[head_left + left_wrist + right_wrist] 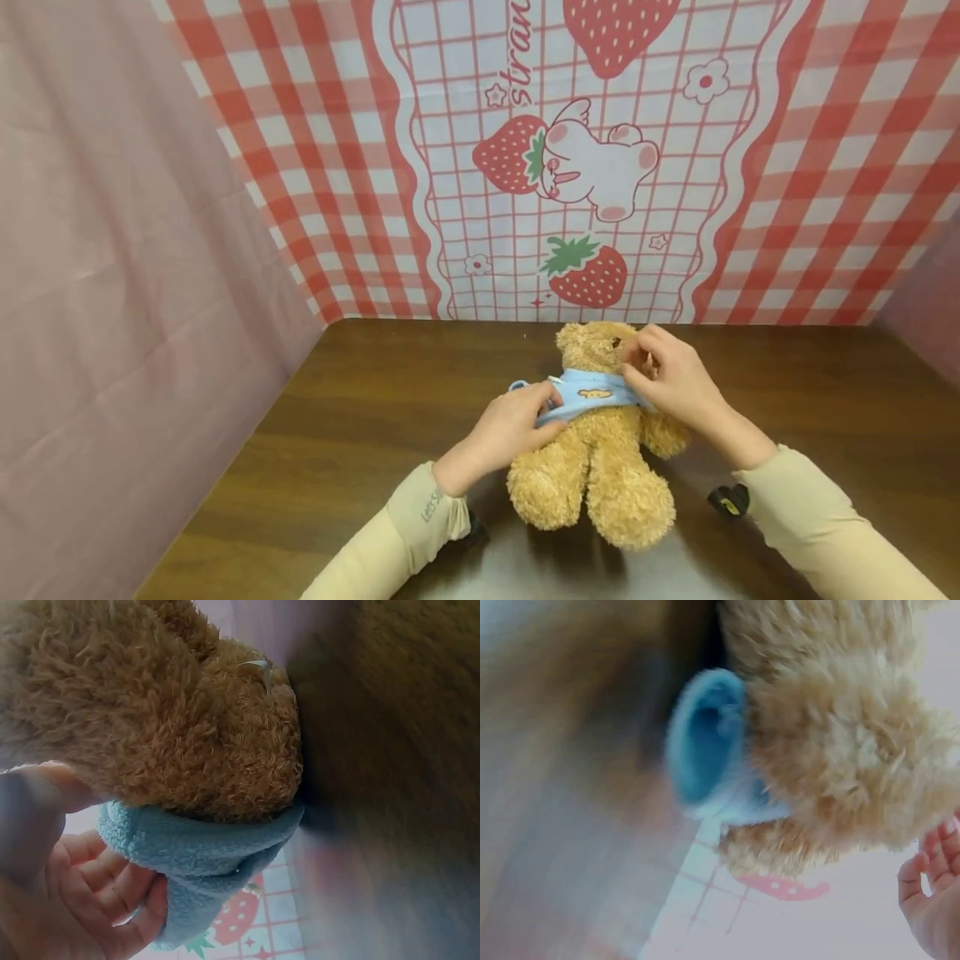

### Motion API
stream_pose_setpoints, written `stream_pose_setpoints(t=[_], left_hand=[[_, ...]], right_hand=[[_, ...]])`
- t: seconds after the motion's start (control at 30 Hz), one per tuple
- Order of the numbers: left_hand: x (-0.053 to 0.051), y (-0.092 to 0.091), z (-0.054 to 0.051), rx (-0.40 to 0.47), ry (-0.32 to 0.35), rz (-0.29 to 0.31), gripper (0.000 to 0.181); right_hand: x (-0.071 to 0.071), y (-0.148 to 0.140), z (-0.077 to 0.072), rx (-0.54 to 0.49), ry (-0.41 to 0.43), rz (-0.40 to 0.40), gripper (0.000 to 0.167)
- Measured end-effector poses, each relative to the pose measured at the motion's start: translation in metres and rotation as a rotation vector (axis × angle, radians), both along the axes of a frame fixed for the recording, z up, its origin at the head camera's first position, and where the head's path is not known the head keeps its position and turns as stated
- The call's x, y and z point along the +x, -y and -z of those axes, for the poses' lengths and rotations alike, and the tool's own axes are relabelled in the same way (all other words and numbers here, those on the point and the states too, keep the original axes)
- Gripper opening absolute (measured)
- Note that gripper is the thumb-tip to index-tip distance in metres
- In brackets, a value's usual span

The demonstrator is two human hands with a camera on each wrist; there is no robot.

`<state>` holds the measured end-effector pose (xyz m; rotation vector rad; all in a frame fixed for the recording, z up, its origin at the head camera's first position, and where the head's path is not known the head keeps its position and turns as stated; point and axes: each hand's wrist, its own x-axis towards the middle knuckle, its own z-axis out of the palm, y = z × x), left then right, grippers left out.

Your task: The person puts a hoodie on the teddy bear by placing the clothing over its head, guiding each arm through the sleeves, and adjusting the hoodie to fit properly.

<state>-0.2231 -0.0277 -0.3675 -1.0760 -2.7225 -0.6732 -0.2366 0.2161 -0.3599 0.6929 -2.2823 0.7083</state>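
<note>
A tan plush teddy bear [611, 433] lies on its back on the table, head toward the wall. A light blue fleece shirt [592, 393] with a small printed figure is bunched across its chest. My left hand [517, 421] grips the shirt at its left side; in the left wrist view the thumb is near the hem and the fingers curl against the blue cloth [217, 855]. My right hand [671, 375] hovers beside the bear's head, its fingers loosely bent and holding nothing. In the right wrist view a hollow sleeve opening [705, 746] shows beside the bear's fur.
The brown wooden table [330, 442] extends on both sides of the bear. Behind it hangs a red-and-white checked cloth [337, 167] with strawberries, and a pink curtain [135, 292] hangs at the left. A dark wrist device [729, 500] shows below the right sleeve.
</note>
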Motion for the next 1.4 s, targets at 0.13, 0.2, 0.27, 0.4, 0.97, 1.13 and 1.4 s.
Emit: stream_pose_setpoints(t=[0.13,0.2,0.27,0.4,0.97,1.13,1.4], left_hand=[[-0.002,0.0,-0.003,0.014,-0.037,-0.047,0.016],[-0.003,0.0,-0.003,0.02,-0.038,-0.059,0.016],[-0.003,0.0,-0.005,0.022,-0.024,-0.05,0.016],[-0.005,0.002,-0.013,0.002,0.033,0.044,0.02],[-0.055,-0.025,-0.035,-0.186,0.088,0.413,0.032],[-0.057,-0.029,-0.038,-0.253,0.147,0.401,0.033],[-0.061,-0.032,-0.034,-0.237,0.192,0.41,0.031]], right_hand=[[0.012,-0.006,0.003,0.136,0.005,-0.056,0.018],[0.015,-0.008,0.007,0.189,0.052,-0.067,0.019],[0.016,-0.009,0.01,0.214,0.081,-0.075,0.022],[0.015,-0.01,0.015,0.17,0.086,-0.097,0.028],[0.017,0.003,0.019,0.161,-0.097,-0.153,0.026],[0.016,0.001,0.022,0.164,-0.055,-0.141,0.019],[0.016,0.004,0.025,0.121,-0.088,-0.047,0.022]])
